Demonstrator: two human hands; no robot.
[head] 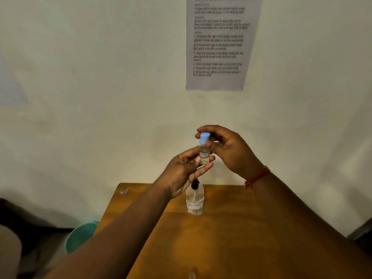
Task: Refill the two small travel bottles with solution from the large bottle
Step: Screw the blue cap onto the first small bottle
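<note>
Holding the small travel bottle (204,156) upright above the table (241,228), my left hand (181,174) grips its body, right hand (227,150) pinches its blue cap (205,137); large bottle (194,200) stands directly below (wall (100,97) close behind).

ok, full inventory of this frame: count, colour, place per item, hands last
small clear travel bottle with blue cap: 1, held up over the table
large clear bottle with dark top: 1, upright at the table's far edge
wooden table: 1, brown, against the wall
printed instruction sheet: 1, white, on the wall
teal plastic tub: 1, floor, left of the table
red wrist thread: 1, right wrist
left hand: grips the bottle body
right hand: pinches the cap
</note>
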